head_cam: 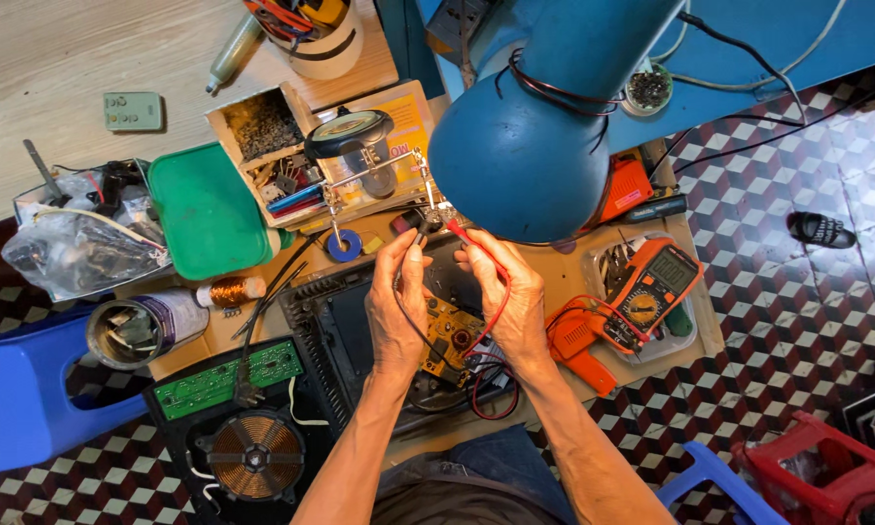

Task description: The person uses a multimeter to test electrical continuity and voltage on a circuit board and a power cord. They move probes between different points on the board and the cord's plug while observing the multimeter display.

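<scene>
A checkered floor surrounds the cluttered desk — blue lamp overhead. Left hand pinches the black probe, right hand the red probe — above the yellow circuit board; orange multimeter nearby.

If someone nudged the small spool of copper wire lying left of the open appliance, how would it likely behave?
The copper wire spool lies on its side, so it would probably roll. It looks small, likely light but dense for its size. The fine winding seems easy to scuff, and the green lid nearby might stop it.
</scene>
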